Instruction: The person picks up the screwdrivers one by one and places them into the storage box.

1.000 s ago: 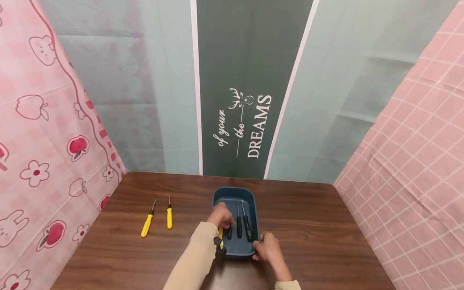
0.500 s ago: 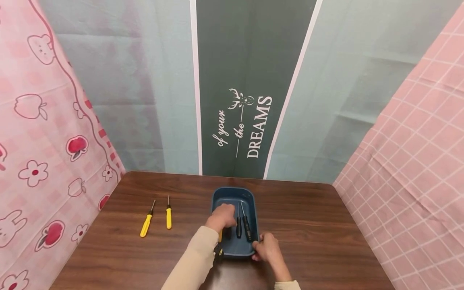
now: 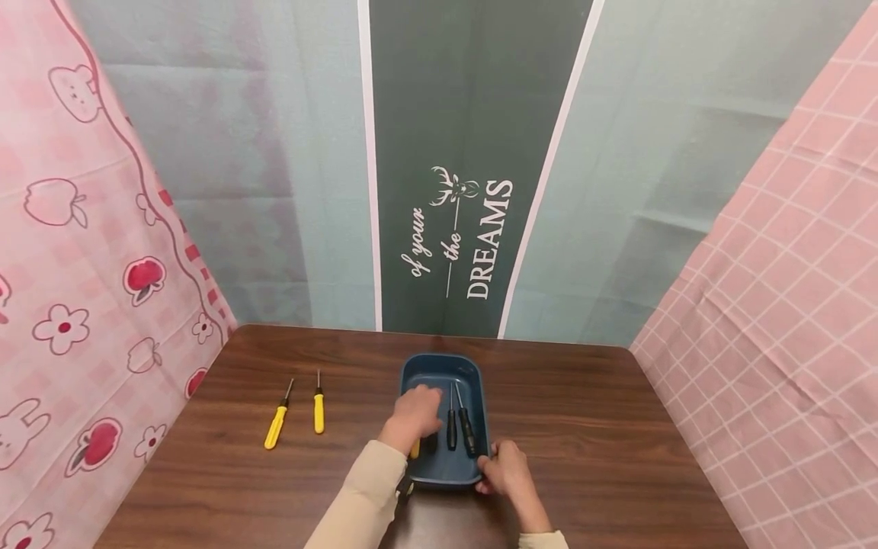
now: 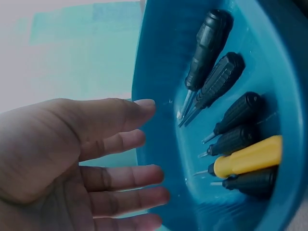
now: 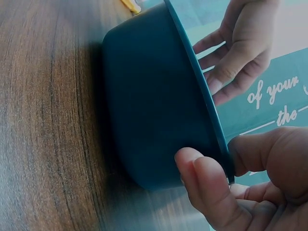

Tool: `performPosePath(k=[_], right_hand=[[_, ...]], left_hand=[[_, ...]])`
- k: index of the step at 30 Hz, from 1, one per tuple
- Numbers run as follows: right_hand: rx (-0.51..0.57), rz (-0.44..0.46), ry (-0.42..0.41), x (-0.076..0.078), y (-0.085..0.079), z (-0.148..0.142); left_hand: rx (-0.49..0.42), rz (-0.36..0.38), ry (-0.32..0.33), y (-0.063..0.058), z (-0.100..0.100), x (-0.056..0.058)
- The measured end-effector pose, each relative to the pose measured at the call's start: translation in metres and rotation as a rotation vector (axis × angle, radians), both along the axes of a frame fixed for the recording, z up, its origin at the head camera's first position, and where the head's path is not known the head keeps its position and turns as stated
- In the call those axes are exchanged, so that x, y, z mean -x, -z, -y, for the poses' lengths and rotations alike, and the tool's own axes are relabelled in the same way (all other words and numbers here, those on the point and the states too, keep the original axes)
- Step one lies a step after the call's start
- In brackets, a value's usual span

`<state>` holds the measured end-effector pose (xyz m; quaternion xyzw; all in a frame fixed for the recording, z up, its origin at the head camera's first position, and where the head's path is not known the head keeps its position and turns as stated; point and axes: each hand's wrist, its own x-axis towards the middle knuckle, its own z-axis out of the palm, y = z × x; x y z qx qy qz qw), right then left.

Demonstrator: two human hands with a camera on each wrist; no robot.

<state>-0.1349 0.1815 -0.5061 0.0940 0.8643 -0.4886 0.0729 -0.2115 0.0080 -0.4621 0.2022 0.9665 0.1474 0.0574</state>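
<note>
A deep blue plastic tub (image 3: 449, 474) stands on the table with several screwdrivers inside. My left hand (image 3: 414, 413) hovers over its left side. In the left wrist view the left hand's fingers (image 4: 127, 175) are spread, with nothing in them. Two longer black screwdrivers (image 4: 204, 53) lie apart from a group of shorter ones. That group has several black-handled screwdrivers (image 4: 240, 113) and one yellow screwdriver (image 4: 250, 158); my hand partly hides it in the head view. My right hand (image 3: 507, 467) grips the tub's near right corner, thumb at the rim and fingers against the outer wall.
Two yellow-handled screwdrivers, one tilted (image 3: 277, 425) and one straighter (image 3: 318, 412), lie on the brown wooden table (image 3: 590, 442) left of the tub. Behind the table hangs a printed curtain (image 3: 473, 114); pink cloths (image 3: 775, 290) flank both sides.
My left hand has lifted from low among the shorter screwdrivers in the tub and drifted slightly left. My right hand and the tub have stayed in place.
</note>
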Motion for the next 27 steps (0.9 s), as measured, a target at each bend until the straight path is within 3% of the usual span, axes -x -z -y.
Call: performPosePath(k=[9,20,27], right_hand=[[-0.012,-0.002,-0.007,0.001,0.002,0.000],[-0.036,-0.021,-0.005,0.002,0.000,0.001],[-0.043,-0.022,-0.006,0.000,0.000,0.001]], left_hand=[[-0.024,-0.104,0.016,-0.007,0.014,-0.009],[-0.092,-0.124,-0.031,-0.005,0.028,-0.016],[-0.069,-0.159,-0.061,-0.002,0.037,-0.018]])
